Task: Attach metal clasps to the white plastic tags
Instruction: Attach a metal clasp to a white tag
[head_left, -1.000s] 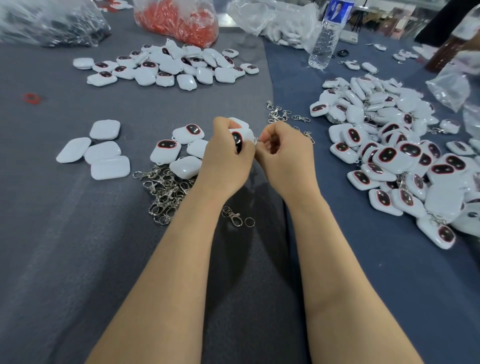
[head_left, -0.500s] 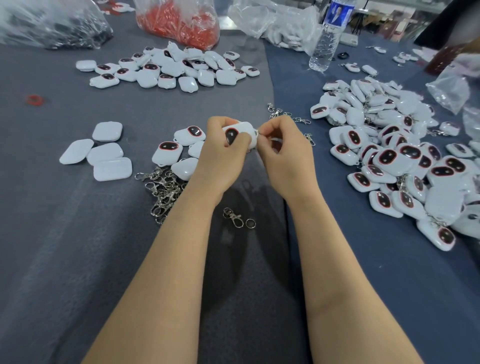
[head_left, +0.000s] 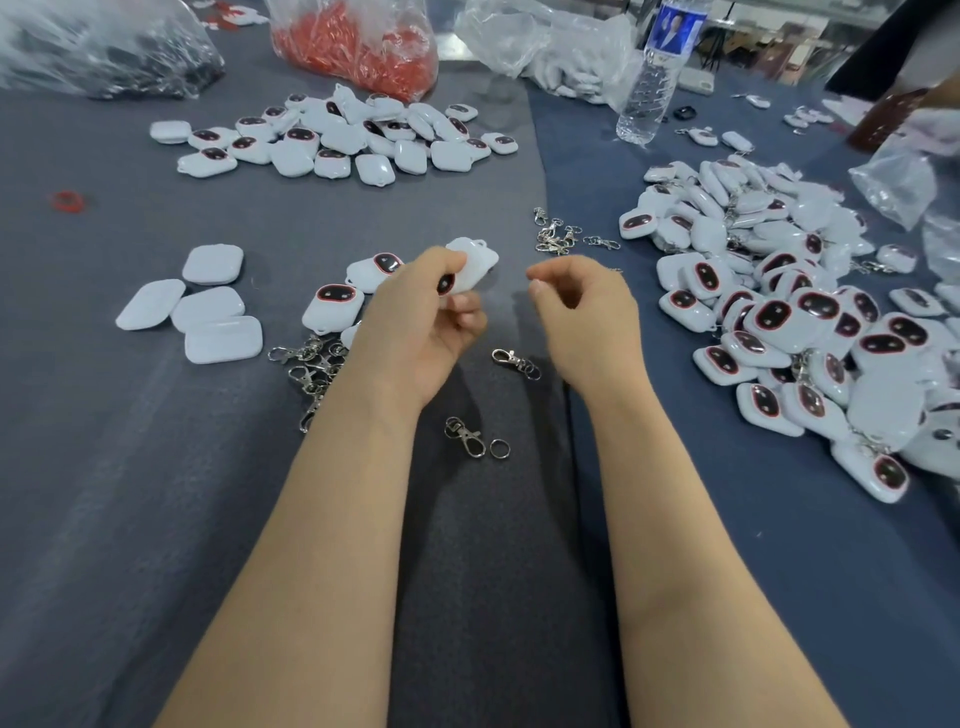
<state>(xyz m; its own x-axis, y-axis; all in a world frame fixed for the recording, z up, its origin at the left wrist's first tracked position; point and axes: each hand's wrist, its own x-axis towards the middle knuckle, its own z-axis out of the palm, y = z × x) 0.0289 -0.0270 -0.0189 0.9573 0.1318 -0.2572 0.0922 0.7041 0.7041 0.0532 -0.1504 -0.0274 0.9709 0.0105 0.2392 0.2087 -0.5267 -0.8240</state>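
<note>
- You are holding one white tag (head_left: 470, 265) off the grey cloth (head_left: 156, 519) in your left hand (head_left: 421, 322); the thumb and fingers are curling round its lower half and gripping it, while its small loop end is pointing up and away from you, clear of the fingers.
- Your right hand (head_left: 587, 312) is hovering just beside the tag without touching it; its fingers are curling loosely, thumb and forefinger tips lying near each other, and nothing appears to be sitting between them.
- A loose clasp (head_left: 514, 361) is lying on the cloth between your two wrists, below the tag; a second clasp (head_left: 465, 434) is lying nearer you, beside a separate ring (head_left: 500, 448).
- The step in hand looks like fetching a clasp for this tag; the one between your wrists is probably the quickest to reach.
- Pinching it by its split ring, not its hook, should be leaving the ring's end free to thread.
- Bracing the tag while leaving the loop exposed should be keeping the ring from slipping off the plastic.
</note>
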